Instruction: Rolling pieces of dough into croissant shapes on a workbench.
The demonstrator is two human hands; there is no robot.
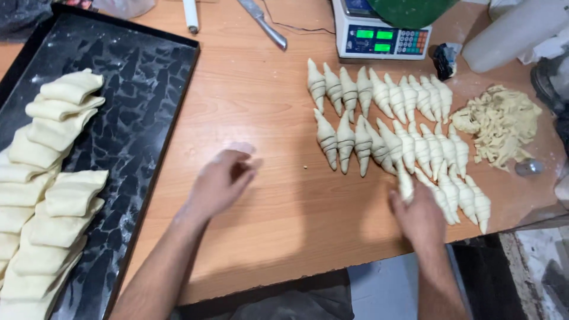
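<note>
While the wooden surface (pixel 261 118) carries the work, these lines set out the scene.

Right hand: the right hand (pixel 419 214) has its grip closed on one rolled dough piece (pixel 405 182), held at the near end of the front row.

Left hand: the left hand (pixel 222 181) hovers over bare wood, blurred, fingers loosely curled and holding nothing.

Done: two rows of shaped croissants (pixel 385 127) lie side by side across the right of the surface, touching one another, points toward the near and far edges.

Left: cut dough pieces (pixel 53 178) are stacked overlapping on the floured black tray (pixel 142 89) at the left; judged from that pile, a good share is unrolled.

Scraps: a heap of dough trimmings (pixel 504 121) sits just right of the rows.

Around: a weighing scale (pixel 382 35) stands at the far edge, a knife (pixel 264 24) near it, and a small metal piece (pixel 527 168) beside the trimmings.

In the way: nothing lies between the tray and the rows; the near right corner of the surface is crowded.
</note>
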